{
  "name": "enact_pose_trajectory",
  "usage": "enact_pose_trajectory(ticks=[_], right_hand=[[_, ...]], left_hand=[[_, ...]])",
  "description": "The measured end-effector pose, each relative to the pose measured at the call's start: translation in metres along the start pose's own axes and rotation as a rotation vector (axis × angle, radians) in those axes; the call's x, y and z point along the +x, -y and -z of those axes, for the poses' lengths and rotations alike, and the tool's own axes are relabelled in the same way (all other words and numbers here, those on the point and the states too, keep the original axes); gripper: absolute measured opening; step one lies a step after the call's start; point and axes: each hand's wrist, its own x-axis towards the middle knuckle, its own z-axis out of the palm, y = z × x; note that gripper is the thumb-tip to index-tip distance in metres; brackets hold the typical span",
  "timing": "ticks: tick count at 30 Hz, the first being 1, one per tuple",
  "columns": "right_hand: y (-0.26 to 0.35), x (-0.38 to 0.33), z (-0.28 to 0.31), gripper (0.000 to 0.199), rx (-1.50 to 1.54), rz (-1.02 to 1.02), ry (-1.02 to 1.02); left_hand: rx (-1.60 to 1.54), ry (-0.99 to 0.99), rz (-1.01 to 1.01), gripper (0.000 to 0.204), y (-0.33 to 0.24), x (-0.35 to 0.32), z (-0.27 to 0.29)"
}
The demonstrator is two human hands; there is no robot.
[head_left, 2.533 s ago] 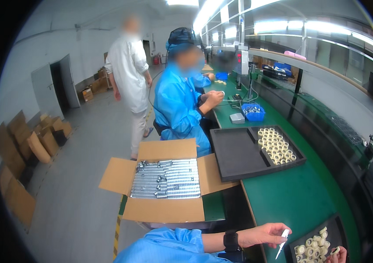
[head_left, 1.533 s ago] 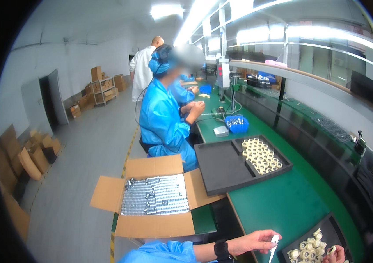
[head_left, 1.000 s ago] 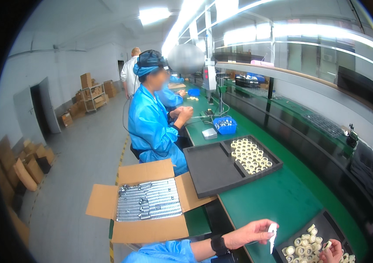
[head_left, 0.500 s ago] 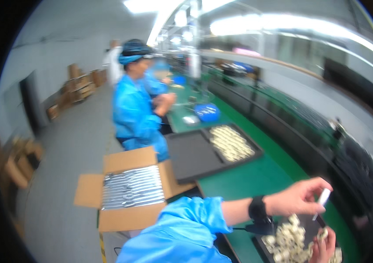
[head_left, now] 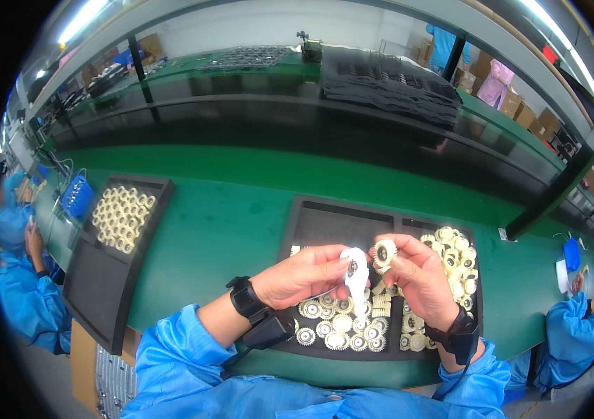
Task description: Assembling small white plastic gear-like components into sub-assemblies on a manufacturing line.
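Note:
My left hand (head_left: 298, 278) is closed on a white plastic part (head_left: 356, 279) with a rounded head, a dark metal centre and a narrow tail pointing down. Close beside it, my right hand (head_left: 422, 285) pinches a cream toothed gear (head_left: 383, 253) between thumb and fingers, its face with the dark centre turned outward. A small gap separates the two pieces. Both hands hover over a black divided tray (head_left: 332, 222). Beneath them lie several loose cream gears (head_left: 337, 340), and a heap of cream rings (head_left: 459, 262) fills the right compartment, partly hidden by my right hand.
On the green bench (head_left: 206, 230), a second black tray (head_left: 94, 286) at left holds rows of cream rings (head_left: 122, 213). Farther left are a blue bin (head_left: 77, 195) and co-workers in blue. Another co-worker (head_left: 576, 328) sits at right. An open carton (head_left: 84, 363) stands low left.
The view has swung from the co-workers and carton on the left to the bench ahead. My hands have come together over the tray, the right one now raised with a gear.

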Motion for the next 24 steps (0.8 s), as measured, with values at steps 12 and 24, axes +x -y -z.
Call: enact_pose_trajectory(ticks=[12, 24], right_hand=[[-0.022, 0.006, -0.004, 0.035, -0.422, 0.106, 0.023], [-0.022, 0.006, 0.001, 0.037, -0.541, 0.103, 0.056]], left_hand=[[-0.220, -0.006, 0.088, 0.033, 0.023, 0.000, 0.017], [-0.195, 0.026, 0.116, 0.034, 0.027, 0.003, 0.022]])
